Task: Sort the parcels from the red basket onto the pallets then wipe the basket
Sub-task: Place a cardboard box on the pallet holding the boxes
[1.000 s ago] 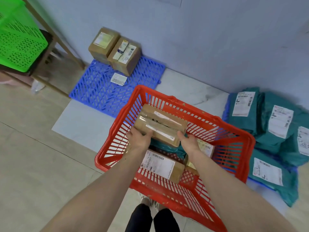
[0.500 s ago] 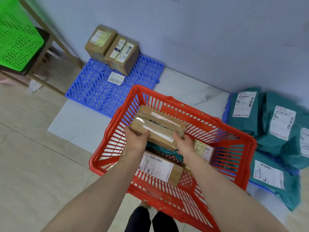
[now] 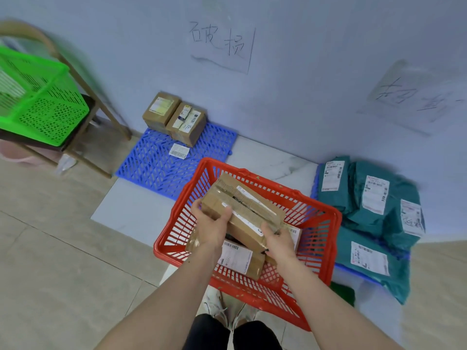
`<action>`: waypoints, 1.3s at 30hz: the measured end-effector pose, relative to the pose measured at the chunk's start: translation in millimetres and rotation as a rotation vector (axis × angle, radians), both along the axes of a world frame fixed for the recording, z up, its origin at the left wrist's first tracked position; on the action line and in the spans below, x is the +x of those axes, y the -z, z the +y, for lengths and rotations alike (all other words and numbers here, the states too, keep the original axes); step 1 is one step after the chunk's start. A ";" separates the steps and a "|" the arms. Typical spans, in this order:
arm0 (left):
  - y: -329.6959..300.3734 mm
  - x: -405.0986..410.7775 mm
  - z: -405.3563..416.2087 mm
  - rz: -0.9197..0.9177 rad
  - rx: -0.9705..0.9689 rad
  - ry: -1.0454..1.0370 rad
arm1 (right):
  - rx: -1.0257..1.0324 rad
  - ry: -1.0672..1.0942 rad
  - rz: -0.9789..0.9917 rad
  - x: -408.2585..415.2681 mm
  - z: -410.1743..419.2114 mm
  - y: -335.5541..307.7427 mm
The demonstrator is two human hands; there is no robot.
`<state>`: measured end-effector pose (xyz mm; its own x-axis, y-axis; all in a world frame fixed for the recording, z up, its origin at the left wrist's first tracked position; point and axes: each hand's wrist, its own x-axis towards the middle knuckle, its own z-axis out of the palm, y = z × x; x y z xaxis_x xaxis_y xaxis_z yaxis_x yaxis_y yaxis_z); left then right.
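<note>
Two hands on one cardboard parcel (image 3: 242, 213), tilted, held above the red basket (image 3: 316, 223) at centre frame. Left hand (image 3: 212, 228) gripping the parcel's near-left corner, thumb curled over the top face. Right hand (image 3: 278, 241) gripping the near-right end, fingers (image 3: 271, 229) wrapped round the edge. More parcels down inside the basket: a labelled box (image 3: 240, 258) just below the held one, another partly hidden behind the right hand.

Upper left of centre: blue pallet (image 3: 156, 162) on the floor against the wall, two brown boxes (image 3: 174, 117) touching side by side at its far edge, a loose label (image 3: 179, 150) just in front of them. Right of frame: teal mailer bags (image 3: 374, 210) piled over a second blue pallet (image 3: 353, 270), only its edges visible. Far left: green basket (image 3: 38, 104) on a wooden stand. Handwritten characters on the wall above each pallet. Bottom centre: shoes and dark trouser legs beside the basket's near rim.
</note>
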<state>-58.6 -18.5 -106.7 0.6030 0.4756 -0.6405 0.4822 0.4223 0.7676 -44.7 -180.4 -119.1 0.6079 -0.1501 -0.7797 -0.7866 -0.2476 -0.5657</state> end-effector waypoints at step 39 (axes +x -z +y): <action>-101.9 -4.0 3.9 -0.152 -0.074 0.196 | 0.284 -0.091 -0.249 22.2 13.2 -110.6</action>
